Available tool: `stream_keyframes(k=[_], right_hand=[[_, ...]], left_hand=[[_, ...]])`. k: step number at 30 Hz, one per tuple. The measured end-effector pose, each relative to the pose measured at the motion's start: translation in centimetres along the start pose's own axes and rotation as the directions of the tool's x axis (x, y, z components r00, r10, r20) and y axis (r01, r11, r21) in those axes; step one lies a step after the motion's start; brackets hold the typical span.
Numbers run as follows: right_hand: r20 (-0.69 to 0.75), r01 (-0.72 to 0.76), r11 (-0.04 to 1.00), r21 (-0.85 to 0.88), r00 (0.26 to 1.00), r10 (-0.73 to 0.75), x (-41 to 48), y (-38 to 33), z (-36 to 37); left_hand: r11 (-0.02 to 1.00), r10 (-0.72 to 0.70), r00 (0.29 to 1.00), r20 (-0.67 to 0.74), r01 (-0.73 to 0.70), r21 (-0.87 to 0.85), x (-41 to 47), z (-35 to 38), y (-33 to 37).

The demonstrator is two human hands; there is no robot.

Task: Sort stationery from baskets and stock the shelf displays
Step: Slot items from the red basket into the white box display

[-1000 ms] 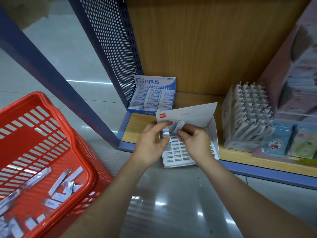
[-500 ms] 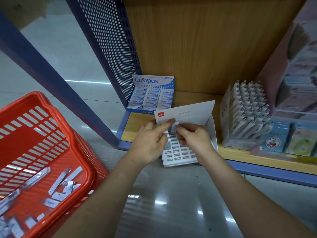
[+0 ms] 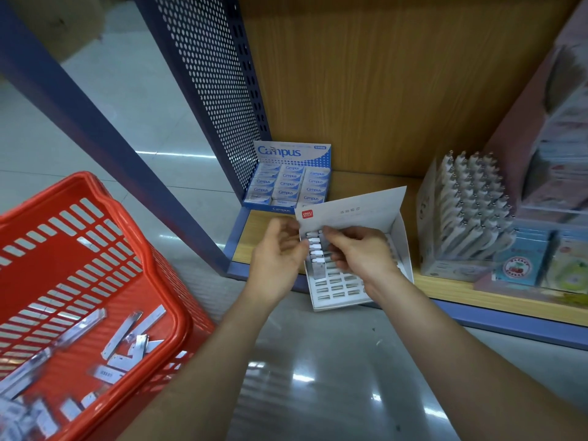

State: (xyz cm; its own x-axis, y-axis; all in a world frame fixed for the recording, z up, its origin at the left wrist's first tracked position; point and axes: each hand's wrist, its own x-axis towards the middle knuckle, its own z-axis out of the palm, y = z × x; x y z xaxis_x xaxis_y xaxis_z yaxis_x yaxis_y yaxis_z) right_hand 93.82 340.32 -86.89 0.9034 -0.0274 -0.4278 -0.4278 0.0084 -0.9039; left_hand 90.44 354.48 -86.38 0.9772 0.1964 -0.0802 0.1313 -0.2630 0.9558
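A white display box (image 3: 339, 289) with rows of slots lies at the shelf's front edge, its flap with a red logo raised. Several small white pieces (image 3: 315, 249) stand in its left column. My right hand (image 3: 362, 254) hovers over the slots with curled fingers, its fingertips pinching a small white piece at the top of that column. My left hand (image 3: 280, 254) is beside the box's left edge with relaxed fingers and holds nothing. A red basket (image 3: 105, 218) on the left holds several white packaged stationery pieces (image 3: 127, 345).
The wooden shelf (image 3: 477, 294) has a blue front rim and a perforated blue side panel (image 3: 216, 90). A blue Campus eraser box (image 3: 289, 179) stands at the back left. A pen display (image 3: 467, 211) and small colourful packs (image 3: 521, 262) are to the right. Grey floor lies below.
My left hand has let go of the white piece and drawn back to the box's left edge. My right hand has stayed over the slots with its fingers curled.
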Motion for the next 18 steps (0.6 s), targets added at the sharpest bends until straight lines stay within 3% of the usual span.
stream_keyframes(k=[3, 7, 13, 18], right_hand=[[-0.030, -0.048, 0.999, 0.025, 0.998, 0.049, 0.0, 0.2, 0.2], [-0.017, -0.120, 0.991, 0.051, 0.992, 0.121, -0.2, -0.3, 0.2], [-0.009, -0.013, 0.996, -0.087, 1.000, 0.013, 0.1, -0.4, 0.3], [-0.074, -0.120, 0.980, -0.158, 0.991, 0.109, 0.8, -0.4, 0.0]], left_hand=[[0.989, -0.092, 0.995, -0.031, 0.088, -0.117, 0.3, 0.3, -0.7], [0.993, -0.114, 0.993, 0.023, 0.114, -0.038, 0.5, 0.9, -1.2], [0.989, -0.148, 0.988, 0.045, 0.149, -0.007, 0.7, 1.0, -1.1], [0.980, -0.193, 0.981, 0.029, 0.194, -0.040, 0.7, 0.9, -1.3]])
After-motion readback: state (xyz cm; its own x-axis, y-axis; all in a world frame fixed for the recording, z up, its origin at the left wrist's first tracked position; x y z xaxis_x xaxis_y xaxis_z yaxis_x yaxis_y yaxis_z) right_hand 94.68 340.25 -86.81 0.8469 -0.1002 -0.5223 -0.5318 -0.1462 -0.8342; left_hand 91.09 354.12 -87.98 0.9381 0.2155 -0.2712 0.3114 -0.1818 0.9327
